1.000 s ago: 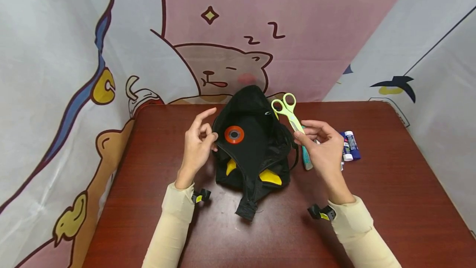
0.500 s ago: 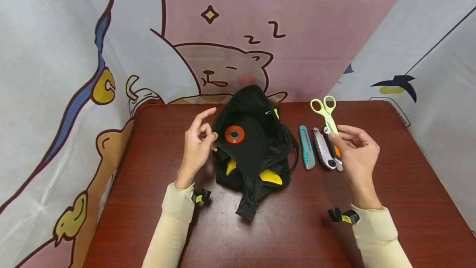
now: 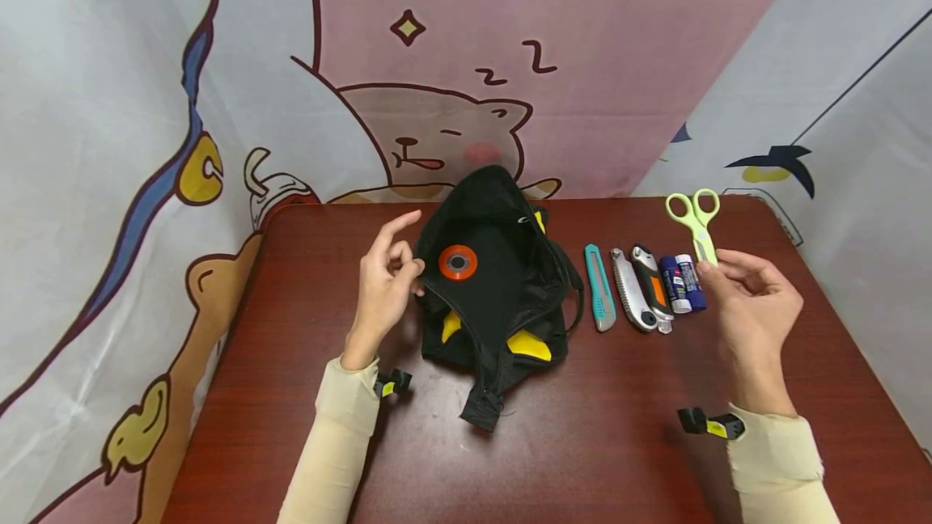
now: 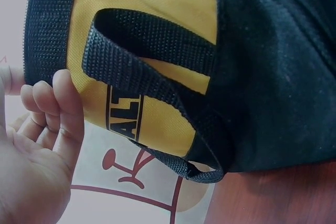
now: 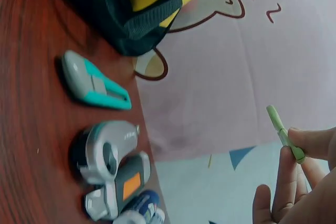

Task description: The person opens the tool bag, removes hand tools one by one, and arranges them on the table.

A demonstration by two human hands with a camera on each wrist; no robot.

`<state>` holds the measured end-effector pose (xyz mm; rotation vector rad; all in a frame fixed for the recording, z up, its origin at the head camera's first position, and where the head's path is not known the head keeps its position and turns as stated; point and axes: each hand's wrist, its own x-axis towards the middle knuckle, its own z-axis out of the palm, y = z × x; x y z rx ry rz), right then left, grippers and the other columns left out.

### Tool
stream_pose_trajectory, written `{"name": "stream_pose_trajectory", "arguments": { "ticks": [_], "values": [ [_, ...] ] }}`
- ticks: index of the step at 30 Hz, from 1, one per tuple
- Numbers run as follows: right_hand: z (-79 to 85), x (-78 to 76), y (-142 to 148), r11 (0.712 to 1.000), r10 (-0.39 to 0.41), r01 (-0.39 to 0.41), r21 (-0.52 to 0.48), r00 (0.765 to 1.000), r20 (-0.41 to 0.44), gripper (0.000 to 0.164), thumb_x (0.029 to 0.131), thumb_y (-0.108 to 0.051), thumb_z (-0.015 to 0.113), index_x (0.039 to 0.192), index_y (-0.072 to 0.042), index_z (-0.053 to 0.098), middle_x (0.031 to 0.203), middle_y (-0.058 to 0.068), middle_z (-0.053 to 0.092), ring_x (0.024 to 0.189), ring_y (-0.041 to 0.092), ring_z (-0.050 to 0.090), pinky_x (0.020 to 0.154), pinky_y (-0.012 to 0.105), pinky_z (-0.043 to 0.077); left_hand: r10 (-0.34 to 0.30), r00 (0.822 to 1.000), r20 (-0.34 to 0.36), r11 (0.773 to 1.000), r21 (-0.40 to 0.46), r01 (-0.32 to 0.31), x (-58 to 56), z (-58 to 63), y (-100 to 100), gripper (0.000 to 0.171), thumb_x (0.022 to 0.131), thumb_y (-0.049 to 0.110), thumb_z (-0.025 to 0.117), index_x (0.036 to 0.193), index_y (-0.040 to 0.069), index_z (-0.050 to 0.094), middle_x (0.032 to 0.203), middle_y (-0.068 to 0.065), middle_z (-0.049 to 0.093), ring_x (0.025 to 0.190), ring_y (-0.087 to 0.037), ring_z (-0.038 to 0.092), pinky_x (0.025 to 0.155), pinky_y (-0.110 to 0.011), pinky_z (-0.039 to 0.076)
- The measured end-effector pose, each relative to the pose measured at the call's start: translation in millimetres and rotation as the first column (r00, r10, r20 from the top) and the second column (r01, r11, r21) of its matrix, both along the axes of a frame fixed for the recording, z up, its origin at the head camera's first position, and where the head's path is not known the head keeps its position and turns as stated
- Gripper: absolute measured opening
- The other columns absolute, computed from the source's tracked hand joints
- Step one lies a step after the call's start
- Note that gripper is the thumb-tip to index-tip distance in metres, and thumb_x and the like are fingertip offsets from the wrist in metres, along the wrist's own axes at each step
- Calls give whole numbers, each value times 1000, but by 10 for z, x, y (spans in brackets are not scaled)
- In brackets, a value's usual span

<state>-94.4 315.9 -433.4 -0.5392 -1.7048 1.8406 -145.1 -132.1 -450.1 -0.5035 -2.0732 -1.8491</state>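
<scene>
A black bag (image 3: 502, 285) with yellow panels stands open at mid-table, an orange disc (image 3: 458, 263) with a dark centre inside it. My left hand (image 3: 382, 289) pinches the left edge of its opening between thumb and fingers. In the left wrist view that hand (image 4: 44, 145) is at the zip edge, beside a black webbing loop (image 4: 126, 61). Out to the right, my right hand (image 3: 757, 306) pinches pale green scissors (image 3: 697, 225) near the blade end, handles up, above the table. The right wrist view shows the scissors (image 5: 283, 135) edge-on between thumb and fingers.
Right of the bag lie a teal utility knife (image 3: 600, 289), a grey folding saw-like tool (image 3: 633, 289), a black-and-orange tool (image 3: 653, 281) and two blue glue sticks (image 3: 683, 283) in a row. A printed curtain (image 3: 619, 87) rises behind the brown table (image 3: 582, 443).
My right hand has carried the scissors to the right, from beside the bag to beyond the glue sticks, uncovering the row of tools. The left hand has stayed at the bag's edge.
</scene>
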Motion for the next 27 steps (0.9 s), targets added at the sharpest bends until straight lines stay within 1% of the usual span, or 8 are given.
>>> {"name": "stream_pose_trajectory", "arguments": {
  "ticks": [4,6,7,12,15,19,23,27],
  "values": [
    [-30,7,88,999,-40,40,27,999,30,32,88,7,89,120,2,83,86,-1,77,81,7,76,74,10,60,-2,1000,-4,1000,1,2,1,2,1,67,93,-12,59,156,10,62,65,-2,45,47,-18,56,48,-27,58],
    [-43,5,130,998,-56,54,37,997,45,32,88,6,89,120,1,83,86,-2,76,81,6,75,74,9,58,-1,1000,-4,1000,0,1,3,5,1,68,93,-12,59,156,12,62,65,-2,45,47,-18,56,48,-27,58],
    [-50,3,152,998,-61,60,32,997,49,32,88,6,89,119,1,83,86,-2,76,81,6,75,73,9,58,0,1000,-5,1000,0,0,4,4,1,67,93,-12,60,156,11,62,65,-2,45,47,-18,56,48,-27,58],
    [-93,-1,271,997,-81,81,0,994,74,34,87,6,90,120,2,83,86,-3,76,77,6,73,67,9,55,3,1000,-6,1000,-3,-4,10,12,2,67,93,-12,60,156,12,63,65,-2,45,47,-18,56,48,-28,58],
    [-127,5,341,995,-95,96,-1,990,101,32,88,6,89,119,0,84,85,-4,76,76,6,71,62,10,50,5,1000,-5,1000,-4,-5,10,11,2,68,93,-12,60,156,14,63,65,-2,45,47,-18,56,48,-28,59],
    [-172,10,438,994,-112,113,0,984,139,31,88,6,89,118,-2,85,84,-6,76,75,5,69,58,12,46,7,1000,-2,1000,-5,-7,9,5,2,67,93,-11,60,155,12,63,65,-2,45,46,-18,56,48,-28,59],
    [-224,9,543,993,-120,122,-2,976,180,30,89,4,88,118,-4,85,85,-7,76,76,4,70,61,10,49,7,1000,-2,1000,-5,-7,13,7,3,67,93,-11,60,155,12,63,65,-2,45,46,-18,56,47,-28,58],
    [-298,-9,628,992,-129,129,14,970,206,30,89,6,88,117,-4,85,84,-8,76,75,2,72,61,9,50,7,1000,-3,1000,-9,-7,14,9,3,67,93,-11,60,155,15,64,65,-3,45,46,-19,56,47,-29,59]
  ]
}}
